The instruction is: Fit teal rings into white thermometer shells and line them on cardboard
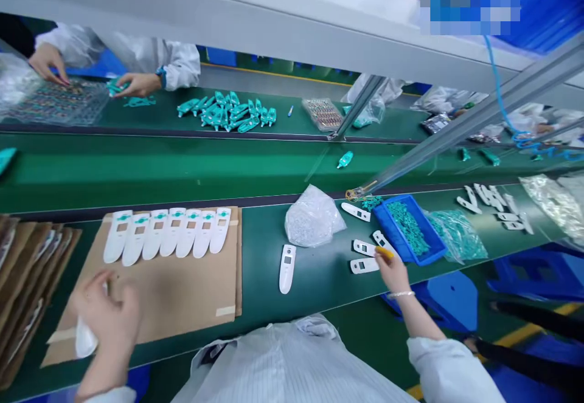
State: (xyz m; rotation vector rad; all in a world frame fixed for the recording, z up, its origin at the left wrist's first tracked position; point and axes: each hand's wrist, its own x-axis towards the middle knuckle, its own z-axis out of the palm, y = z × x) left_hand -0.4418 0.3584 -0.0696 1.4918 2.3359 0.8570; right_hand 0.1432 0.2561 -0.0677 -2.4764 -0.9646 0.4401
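Observation:
My left hand (112,312), smeared by motion, is over the near left part of a cardboard sheet (182,303). Partly hidden beneath it is a white plastic shell (85,340); the hold cannot be made out. Several white shells with square windows and green tops, one of them a shell (156,234), lie side by side along the sheet's far edge. My right hand (393,272), a yellow cover on one finger, pinches the right end of a windowed white shell (364,265). Close by are another shell (364,247) and a tilted shell (383,242). A single shell (287,269) lies mid-table.
A blue tray (435,256) of small green parts stands beyond my right hand, beside a bag of green parts (458,236). A clear plastic bag (312,220) lies mid-table. Cardboard layers (27,293) stand left. Across the belt (137,169), a co-worker's hands (137,84) handle green parts.

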